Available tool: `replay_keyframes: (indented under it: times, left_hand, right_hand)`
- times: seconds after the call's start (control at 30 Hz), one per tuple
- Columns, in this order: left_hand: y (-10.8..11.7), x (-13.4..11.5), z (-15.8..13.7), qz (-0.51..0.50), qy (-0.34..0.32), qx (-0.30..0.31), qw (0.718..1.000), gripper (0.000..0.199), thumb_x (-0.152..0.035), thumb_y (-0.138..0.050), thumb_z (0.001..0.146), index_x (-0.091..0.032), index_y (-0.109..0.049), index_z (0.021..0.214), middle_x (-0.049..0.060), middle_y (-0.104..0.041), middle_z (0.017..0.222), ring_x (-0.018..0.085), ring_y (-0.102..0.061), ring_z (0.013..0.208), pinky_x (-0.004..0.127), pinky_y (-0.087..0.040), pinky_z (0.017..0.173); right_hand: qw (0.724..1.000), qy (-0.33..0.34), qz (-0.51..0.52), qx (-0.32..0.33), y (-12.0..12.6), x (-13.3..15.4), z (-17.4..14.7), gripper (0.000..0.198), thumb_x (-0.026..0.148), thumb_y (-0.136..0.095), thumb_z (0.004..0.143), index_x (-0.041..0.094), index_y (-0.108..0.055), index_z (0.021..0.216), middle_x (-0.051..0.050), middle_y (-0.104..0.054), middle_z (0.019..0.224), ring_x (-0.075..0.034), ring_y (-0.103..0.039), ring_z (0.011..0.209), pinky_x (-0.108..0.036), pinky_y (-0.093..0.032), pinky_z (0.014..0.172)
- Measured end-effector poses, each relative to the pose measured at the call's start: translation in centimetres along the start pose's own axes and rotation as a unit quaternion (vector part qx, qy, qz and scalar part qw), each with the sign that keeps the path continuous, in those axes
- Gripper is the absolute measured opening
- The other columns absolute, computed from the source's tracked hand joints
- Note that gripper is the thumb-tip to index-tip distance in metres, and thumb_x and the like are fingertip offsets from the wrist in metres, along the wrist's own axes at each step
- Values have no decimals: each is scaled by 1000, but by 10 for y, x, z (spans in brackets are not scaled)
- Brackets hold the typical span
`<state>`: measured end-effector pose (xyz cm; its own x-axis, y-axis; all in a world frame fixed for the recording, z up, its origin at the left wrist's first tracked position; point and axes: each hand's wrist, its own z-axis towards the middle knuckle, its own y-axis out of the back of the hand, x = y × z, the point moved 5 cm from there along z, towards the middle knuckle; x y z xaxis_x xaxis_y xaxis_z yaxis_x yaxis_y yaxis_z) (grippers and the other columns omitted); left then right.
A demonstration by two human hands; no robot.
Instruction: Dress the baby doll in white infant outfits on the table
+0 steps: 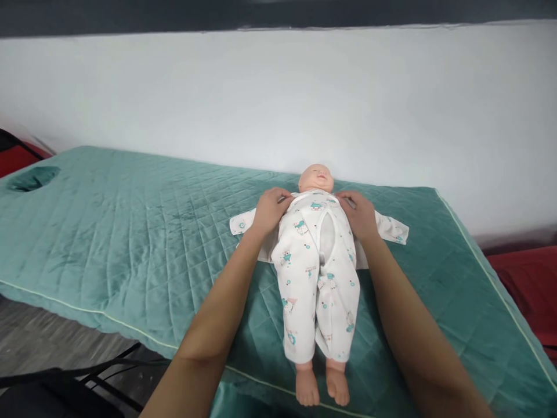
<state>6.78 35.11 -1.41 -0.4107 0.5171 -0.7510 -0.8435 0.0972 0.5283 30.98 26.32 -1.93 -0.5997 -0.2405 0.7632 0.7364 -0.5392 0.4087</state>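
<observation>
A baby doll (316, 177) lies on its back, head toward the wall and bare feet toward me. White baby pants (298, 278) with a teal animal print cover its legs and reach high up the chest, with an opening at the crotch. Beneath them, a matching baby shirt (394, 229) has its sleeves spread to both sides. My left hand (272, 208) is closed at the left side of the pants' waistband, near the doll's shoulder. On the opposite side, my right hand (359, 212) pinches the waistband's edge with curled fingers. The fingertips of both hands are partly hidden.
A green quilted cover (130, 232) lies over the long bed, which has a face hole (33, 179) at its far left. A white wall (278, 98) runs behind. Red chairs or stools (528, 284) stand at the right, and a dark cable hangs at lower left.
</observation>
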Motion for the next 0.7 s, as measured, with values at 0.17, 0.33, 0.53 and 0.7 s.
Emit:
replay_keyframes:
  times: [0.17,0.33,0.53,0.7]
  left_hand:
    - [-7,8,6,-84,2,115,990,20,-41,-65,85,-21,-63,87,5,-68,123,21,-61,117,36,-41,109]
    - [-3,8,0,-77,8,182,980,14,-35,-59,86,-21,-62,89,6,-59,136,22,-56,126,37,-40,113]
    - [-7,7,0,-77,-5,220,972,26,-44,-58,88,-21,-62,78,6,-56,141,23,-55,127,35,-39,111]
    - [-11,23,2,-106,65,122,985,29,-50,-55,91,-22,-56,82,1,-66,88,17,-60,83,29,-46,78]
  right_hand:
    - [994,-57,43,84,-1,-6,-1,20,42,-66,83,23,-58,82,-7,-72,115,-25,-64,110,-44,-42,104]
    - [985,-44,5,167,-4,-4,-2,29,48,-58,88,24,-53,73,-9,-66,129,-28,-56,124,-46,-37,107]
    - [972,-28,43,227,-1,-6,-4,29,49,-56,91,24,-56,76,-6,-59,142,-26,-53,132,-43,-38,109]
    - [982,-76,11,175,0,-13,-3,28,50,-56,89,24,-60,81,-5,-71,113,-25,-62,108,-38,-43,96]
